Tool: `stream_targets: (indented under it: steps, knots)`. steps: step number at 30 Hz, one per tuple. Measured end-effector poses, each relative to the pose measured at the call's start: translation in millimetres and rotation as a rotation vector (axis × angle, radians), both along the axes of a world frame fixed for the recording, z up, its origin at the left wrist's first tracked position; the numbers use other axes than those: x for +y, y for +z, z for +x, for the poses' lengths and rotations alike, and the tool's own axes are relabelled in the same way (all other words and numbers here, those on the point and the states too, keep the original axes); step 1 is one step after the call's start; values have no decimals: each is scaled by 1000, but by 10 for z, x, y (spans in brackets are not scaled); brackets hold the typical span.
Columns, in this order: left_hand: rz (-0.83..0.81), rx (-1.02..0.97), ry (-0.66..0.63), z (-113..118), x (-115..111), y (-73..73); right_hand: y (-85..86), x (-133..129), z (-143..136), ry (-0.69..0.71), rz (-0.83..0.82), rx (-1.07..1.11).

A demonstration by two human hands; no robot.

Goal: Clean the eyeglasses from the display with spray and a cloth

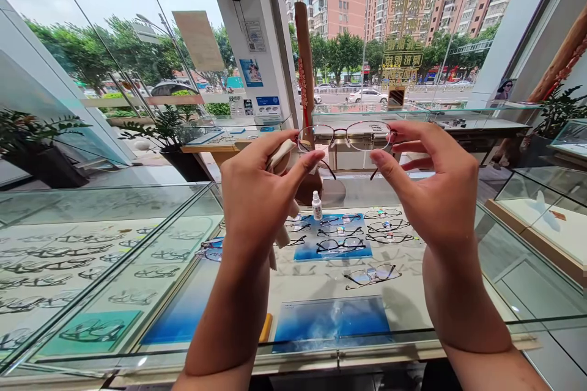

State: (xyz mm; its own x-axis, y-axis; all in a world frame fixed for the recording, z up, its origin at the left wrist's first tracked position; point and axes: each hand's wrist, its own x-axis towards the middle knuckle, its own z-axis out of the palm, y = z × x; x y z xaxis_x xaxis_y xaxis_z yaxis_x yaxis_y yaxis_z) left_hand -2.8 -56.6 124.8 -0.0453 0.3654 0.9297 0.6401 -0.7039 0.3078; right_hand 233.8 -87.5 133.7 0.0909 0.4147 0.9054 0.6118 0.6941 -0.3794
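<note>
Head view: your left hand (252,195) and right hand (435,183) pinch the outer ends of the eyeglasses (340,133) with thumb and index finger, near level, pale cloth (281,151) bunched within the left fingers, small bottle (317,208) below the fingertips. Best to grip lightly and evenly, no twisting; thumbs and cloth off the lenses (316,137), can't tell if thumbs touch them.

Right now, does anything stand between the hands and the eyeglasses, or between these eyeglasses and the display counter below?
Nothing visible blocks the left hand or right hand: both hold the eyeglasses. Toward the display counter, a small white bottle stands upright, in view below the left lens, and could be in the way.
</note>
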Motion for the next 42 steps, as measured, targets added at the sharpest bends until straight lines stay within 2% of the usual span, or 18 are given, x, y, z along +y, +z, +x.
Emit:
stream_targets:
  steps: [4,14,25,31,38,42]
  knots:
    - [-18,-18,55,40,-28,13,-9,13,-4,8,-31,43]
    - [111,-26,128,131,-77,25,-17,55,22,-21,-37,11]
    - [185,3,195,190,-144,79,-35,108,61,-3,-138,8]
    - [153,-21,141,179,-116,63,-40,120,58,3,-145,23]
    - [-90,-147,1,143,-73,62,-28,74,-47,-1,-30,105]
    - [-144,-180,-50,134,-69,67,-32,64,-73,5,-24,117]
